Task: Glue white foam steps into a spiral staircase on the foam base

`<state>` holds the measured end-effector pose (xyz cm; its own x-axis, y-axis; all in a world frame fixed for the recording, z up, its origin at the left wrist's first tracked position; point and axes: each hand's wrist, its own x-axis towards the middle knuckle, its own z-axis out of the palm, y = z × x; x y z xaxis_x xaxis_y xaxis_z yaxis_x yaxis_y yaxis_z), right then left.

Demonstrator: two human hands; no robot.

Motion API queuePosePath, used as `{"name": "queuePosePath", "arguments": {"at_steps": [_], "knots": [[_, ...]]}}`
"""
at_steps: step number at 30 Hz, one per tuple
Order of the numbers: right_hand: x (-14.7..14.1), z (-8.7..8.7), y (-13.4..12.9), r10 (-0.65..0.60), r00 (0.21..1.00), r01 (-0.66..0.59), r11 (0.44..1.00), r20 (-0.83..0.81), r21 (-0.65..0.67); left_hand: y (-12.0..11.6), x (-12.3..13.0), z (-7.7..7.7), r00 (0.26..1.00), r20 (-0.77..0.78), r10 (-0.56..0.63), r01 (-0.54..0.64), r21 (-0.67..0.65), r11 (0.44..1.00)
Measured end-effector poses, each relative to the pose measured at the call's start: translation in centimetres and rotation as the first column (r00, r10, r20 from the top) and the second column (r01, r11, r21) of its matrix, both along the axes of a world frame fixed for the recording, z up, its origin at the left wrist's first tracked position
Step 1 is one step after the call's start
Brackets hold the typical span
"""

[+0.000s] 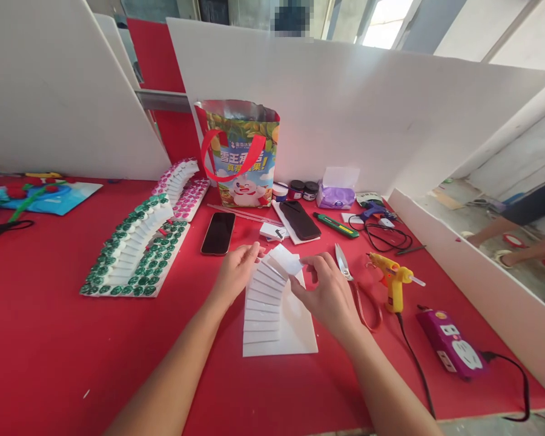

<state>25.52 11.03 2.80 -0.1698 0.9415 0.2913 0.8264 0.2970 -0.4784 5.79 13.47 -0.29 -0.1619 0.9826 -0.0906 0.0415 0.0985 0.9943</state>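
A white board (300, 330) lies on the red table, with a curved row of overlapping white strips (261, 307) rising along its left side like steps. At the row's upper end, a white piece (284, 260) sits between my hands. My right hand (327, 290) pinches its right corner between thumb and finger. My left hand (238, 269) is closed at the upper left edge of the row, fingertips together; what they grip is not clear. Red-handled scissors (364, 303) lie just right of my right hand.
A yellow glue gun (393, 278) and purple power strip (452, 345) stand at right, with cables. Behind are two phones (218, 234), a green cutter (336, 224), tissues (337, 192) and a shopping bag (245, 157). A green-decorated stair model (131, 254) is at left.
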Motion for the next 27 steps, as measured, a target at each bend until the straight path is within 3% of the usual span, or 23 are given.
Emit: {"name": "queuePosePath", "arguments": {"at_steps": [4, 8, 16, 27], "knots": [[-0.3, 0.5, 0.2, -0.007, 0.998, 0.009, 1.000, 0.065, -0.026, 0.3, 0.1, 0.9, 0.998, -0.050, -0.048, 0.043, -0.106, 0.993], [-0.5, 0.7, 0.5, 0.008, 0.996, -0.006, 1.000, 0.087, -0.024, 1.4, 0.0, 1.1, 0.997, -0.046, -0.065, 0.059, -0.131, 0.990], [-0.1, -0.8, 1.0, -0.012, 1.000, 0.012, 1.000, -0.002, -0.001, 1.9, 0.5, 0.6, 0.988, 0.024, -0.153, 0.155, -0.192, 0.969], [-0.5, -0.5, 0.9, -0.016, 0.999, 0.020, 0.997, 0.042, -0.074, 1.6, 0.6, -0.1, 0.979, 0.131, -0.155, 0.177, -0.180, 0.968]]}}
